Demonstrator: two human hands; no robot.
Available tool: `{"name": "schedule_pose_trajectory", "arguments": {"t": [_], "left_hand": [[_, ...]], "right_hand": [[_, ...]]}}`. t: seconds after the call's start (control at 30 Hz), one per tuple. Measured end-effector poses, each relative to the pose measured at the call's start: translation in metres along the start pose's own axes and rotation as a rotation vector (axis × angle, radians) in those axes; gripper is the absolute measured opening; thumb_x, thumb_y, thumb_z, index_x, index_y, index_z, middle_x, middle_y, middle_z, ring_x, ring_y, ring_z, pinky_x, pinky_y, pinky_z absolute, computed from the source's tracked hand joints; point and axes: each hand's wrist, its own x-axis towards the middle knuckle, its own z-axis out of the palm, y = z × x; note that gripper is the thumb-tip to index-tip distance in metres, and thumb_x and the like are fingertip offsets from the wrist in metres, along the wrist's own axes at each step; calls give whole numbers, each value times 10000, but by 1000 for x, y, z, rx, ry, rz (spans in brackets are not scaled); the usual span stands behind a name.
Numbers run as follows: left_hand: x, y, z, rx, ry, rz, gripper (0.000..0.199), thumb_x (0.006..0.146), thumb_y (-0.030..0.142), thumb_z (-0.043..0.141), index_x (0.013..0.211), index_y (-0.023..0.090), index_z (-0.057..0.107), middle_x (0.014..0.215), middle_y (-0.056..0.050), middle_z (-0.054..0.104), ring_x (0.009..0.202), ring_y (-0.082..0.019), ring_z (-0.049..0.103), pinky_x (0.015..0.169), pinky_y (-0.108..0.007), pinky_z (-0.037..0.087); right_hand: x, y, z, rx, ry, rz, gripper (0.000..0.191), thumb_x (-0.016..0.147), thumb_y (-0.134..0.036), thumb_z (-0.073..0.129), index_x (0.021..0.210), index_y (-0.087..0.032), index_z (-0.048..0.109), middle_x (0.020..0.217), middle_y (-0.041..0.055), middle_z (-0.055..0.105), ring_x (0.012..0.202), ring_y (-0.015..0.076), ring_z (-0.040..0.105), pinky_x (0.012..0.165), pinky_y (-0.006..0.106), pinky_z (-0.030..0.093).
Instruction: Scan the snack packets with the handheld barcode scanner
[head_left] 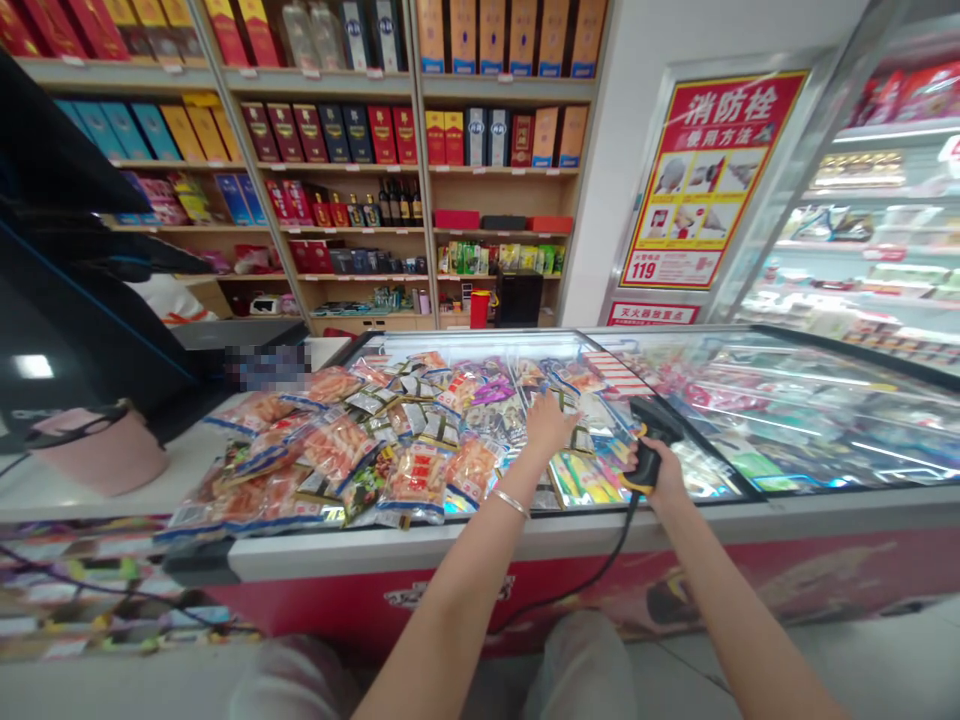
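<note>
Many clear snack packets with blue, red and gold printing lie heaped on the glass lid of a chest freezer. My left hand, with a silver bangle on the wrist, reaches over the right side of the heap and touches a small packet; its fingertips are partly hidden, so its grip is unclear. My right hand is wrapped round the handle of a black and yellow barcode scanner, held above the lid. The scanner's cable hangs down over the freezer's front.
A pink container stands on the white counter at the left, below a dark monitor. Shelves of boxed goods line the back wall. A fire hydrant sign and a refrigerated display are at the right.
</note>
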Motion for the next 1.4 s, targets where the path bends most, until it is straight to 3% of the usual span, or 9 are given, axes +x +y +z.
{"name": "schedule_pose_trajectory", "arguments": {"t": [0.1,0.2,0.3,0.4,0.6,0.8,0.93,1.07,1.4], "left_hand": [[-18,-23,-48,38,120,74,617,899,463,441,1369,75,347,1389,-215,456,1267,-262,469,1022,-358,375],[-52,-64,-87,177,177,68,511,896,396,474,1310,104,411,1256,-174,572,1184,-261,529,988,-364,394],[-86,-108,-108,323,227,16,427,888,326,494,1259,123,440,1203,-153,590,1130,-258,546,951,-362,414],[-107,-138,-117,432,278,-17,411,878,327,505,1229,119,452,1205,-157,570,1119,-275,531,946,-376,411],[-117,-157,-124,484,309,-88,479,895,408,459,1260,99,435,1187,-182,558,1108,-291,530,912,-373,428],[-109,-158,-111,462,252,-110,529,904,408,437,1314,73,412,1111,-178,618,1069,-295,559,881,-363,425],[-105,-153,-97,443,277,-88,517,923,390,400,1386,161,376,1058,-134,654,1050,-291,553,873,-378,409],[-105,-148,-88,366,314,-121,434,940,385,358,1337,245,468,1037,-98,668,1020,-266,550,881,-379,396],[-99,-163,-80,151,356,-122,352,922,388,435,1214,292,607,1052,-31,696,1010,-210,587,896,-317,426]], "right_hand": [[-10,-3,3,-8,-107,-67,363,510,-280,735,801,-178,543,568,-57,515,386,69,429,339,175,362],[-27,1,14,-19,-216,-105,363,548,-292,739,845,-186,560,578,-59,515,373,71,425,334,183,367],[-52,17,33,-28,-295,-112,324,594,-302,731,848,-191,564,574,-52,517,363,81,432,323,191,363],[-75,38,52,-44,-373,-99,311,646,-307,713,901,-195,574,582,-45,529,359,89,445,319,198,370],[-97,64,58,-190,-477,-33,286,702,-304,706,930,-167,602,610,-13,566,370,105,473,329,222,394],[-95,66,59,-119,-430,-21,296,697,-315,694,938,-176,593,602,-21,559,367,98,467,323,205,386],[-90,72,74,-97,-409,-53,288,686,-311,697,917,-179,584,595,-28,552,366,95,463,327,207,393],[-87,77,87,-85,-395,-68,247,676,-308,701,852,-184,580,576,-31,548,364,97,459,327,209,384],[-87,77,87,-75,-406,-61,188,671,-293,698,742,-182,565,556,-24,536,360,96,458,327,213,386]]}}
